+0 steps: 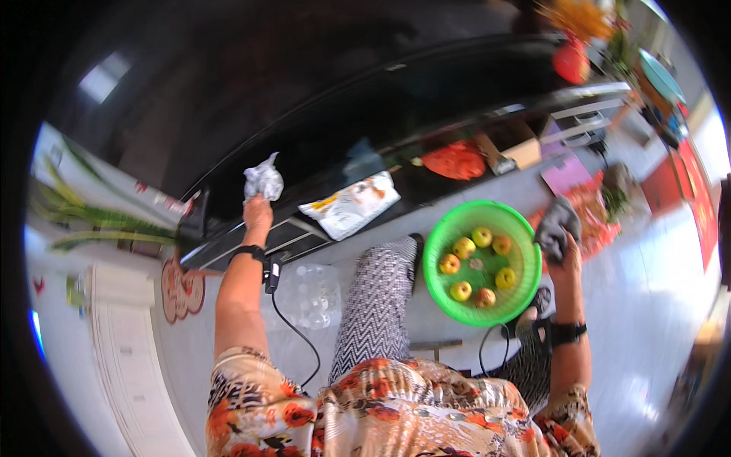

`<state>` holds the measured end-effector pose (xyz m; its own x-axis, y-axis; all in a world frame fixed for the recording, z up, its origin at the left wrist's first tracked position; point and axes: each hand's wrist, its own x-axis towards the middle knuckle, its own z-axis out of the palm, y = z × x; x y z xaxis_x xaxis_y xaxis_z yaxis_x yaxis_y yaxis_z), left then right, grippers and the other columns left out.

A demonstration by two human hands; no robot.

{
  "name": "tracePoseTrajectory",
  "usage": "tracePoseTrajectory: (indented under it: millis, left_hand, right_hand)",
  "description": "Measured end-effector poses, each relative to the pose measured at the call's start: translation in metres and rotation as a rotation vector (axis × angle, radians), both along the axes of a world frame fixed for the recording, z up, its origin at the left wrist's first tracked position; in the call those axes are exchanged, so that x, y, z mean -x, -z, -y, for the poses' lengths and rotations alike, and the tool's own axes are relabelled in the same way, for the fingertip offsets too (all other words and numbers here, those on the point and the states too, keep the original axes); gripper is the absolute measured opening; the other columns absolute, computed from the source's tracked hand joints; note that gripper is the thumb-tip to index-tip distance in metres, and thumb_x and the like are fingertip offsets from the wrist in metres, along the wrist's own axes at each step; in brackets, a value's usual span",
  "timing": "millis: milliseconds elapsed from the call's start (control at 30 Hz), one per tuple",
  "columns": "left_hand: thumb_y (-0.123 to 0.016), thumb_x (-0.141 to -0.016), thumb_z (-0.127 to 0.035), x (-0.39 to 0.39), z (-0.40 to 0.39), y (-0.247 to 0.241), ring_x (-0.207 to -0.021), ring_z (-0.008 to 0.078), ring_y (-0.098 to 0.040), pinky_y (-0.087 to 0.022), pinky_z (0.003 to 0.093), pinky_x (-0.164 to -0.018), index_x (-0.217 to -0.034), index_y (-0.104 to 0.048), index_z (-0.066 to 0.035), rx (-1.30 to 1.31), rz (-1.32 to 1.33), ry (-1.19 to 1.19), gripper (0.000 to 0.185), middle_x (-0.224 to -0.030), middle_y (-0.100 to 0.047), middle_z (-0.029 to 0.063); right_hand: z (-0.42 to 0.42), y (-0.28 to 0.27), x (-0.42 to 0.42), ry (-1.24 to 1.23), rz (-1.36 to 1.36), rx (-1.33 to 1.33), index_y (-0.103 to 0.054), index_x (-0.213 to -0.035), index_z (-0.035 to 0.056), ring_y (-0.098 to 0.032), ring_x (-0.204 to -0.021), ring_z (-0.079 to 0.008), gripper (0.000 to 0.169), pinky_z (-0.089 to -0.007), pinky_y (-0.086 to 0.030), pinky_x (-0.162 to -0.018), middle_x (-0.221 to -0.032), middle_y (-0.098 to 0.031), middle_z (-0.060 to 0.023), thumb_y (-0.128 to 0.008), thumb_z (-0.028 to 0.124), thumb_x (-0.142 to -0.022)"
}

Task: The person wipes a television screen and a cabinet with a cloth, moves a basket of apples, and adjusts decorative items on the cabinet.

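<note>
My left hand is stretched out over the left end of the black cabinet, gripping a crumpled whitish wad; whether it is thin plastic or paper I cannot tell. On the other side, my right hand holds a bunched grey cloth close to the rim of a green plastic basket. Inside the basket several yellow-green and reddish apples lie apart from one another. A white printed bag rests along the cabinet's front edge, between my left hand and the basket.
The low black cabinet runs across in front, bearing a red plastic bag and an open cardboard box. Clear plastic packaging and a black cable are near my legs. Another red bag lies beyond the cloth.
</note>
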<state>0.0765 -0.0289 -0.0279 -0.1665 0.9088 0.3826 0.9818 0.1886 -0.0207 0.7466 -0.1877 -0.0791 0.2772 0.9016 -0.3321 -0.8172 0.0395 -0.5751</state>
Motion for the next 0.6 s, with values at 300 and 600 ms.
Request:
tracePoseTrajectory:
  millis: [300,600]
  left_hand:
    - [-0.062,-0.073,-0.011,-0.106,-0.069,-0.028,-0.090,0.0312,-0.060,-0.047,0.0349,-0.080,-0.103,-0.061,-0.003,0.097,0.125,0.466,0.031,-0.095,-0.062,0.0187]
    - [-0.063,-0.071,-0.007,-0.305,0.002,-0.062,-0.104,0.0289,-0.052,-0.041,0.0346,-0.090,-0.114,-0.052,-0.005,0.343,0.264,0.974,0.044,-0.117,-0.051,0.0143]
  right_hand:
    - [0.007,-0.015,-0.026,0.027,-0.336,-0.131,-0.060,-0.092,0.0038,-0.063,-0.077,-0.0242,0.018,-0.0377,-0.053,-0.070,-0.087,-0.064,-0.0100,-0.053,0.017,-0.082]
    - [0.032,-0.003,-0.078,0.191,-0.296,-0.373,-0.053,-0.092,0.0006,-0.057,-0.060,-0.0183,0.021,-0.0256,-0.048,-0.047,-0.077,-0.058,-0.0097,-0.045,0.019,-0.086]
